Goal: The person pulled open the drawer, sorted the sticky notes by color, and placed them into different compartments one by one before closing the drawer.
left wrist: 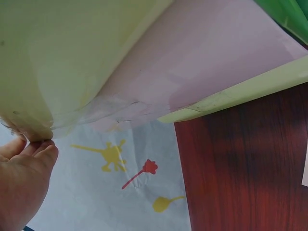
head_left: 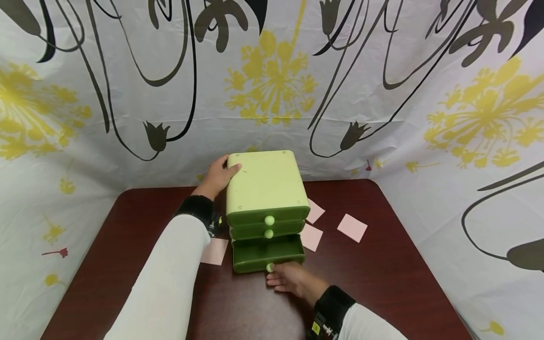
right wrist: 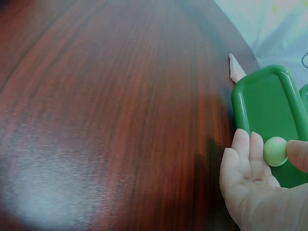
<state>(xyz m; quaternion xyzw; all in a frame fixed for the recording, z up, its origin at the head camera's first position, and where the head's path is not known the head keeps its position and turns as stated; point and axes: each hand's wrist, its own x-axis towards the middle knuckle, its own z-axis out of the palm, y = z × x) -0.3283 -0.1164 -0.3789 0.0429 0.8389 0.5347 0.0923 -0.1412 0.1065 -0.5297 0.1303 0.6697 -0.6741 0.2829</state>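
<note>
floral-print cloth (head_left: 127,118) in yellow and black encloses a dark red-brown table (head_left: 403,283) on three sides. a green three-drawer cabinet (head_left: 265,182) stands at the table centre near the back, with the bottom drawer (head_left: 265,255) drawn out toward the person and the two upper drawers closed. the left hand (head_left: 217,177) rests against the cabinet's upper rear left corner, fingers wrapped over the edge, apparently bracing the unit so it does not slide. the right hand (head_left: 289,278) lies low at the drawer front, palm turned up, thumb and fingers pinching the pale round knob (right wrist: 275,151). pink paper squares (head_left: 352,227) lie flat on both sides of the cabinet.
</note>
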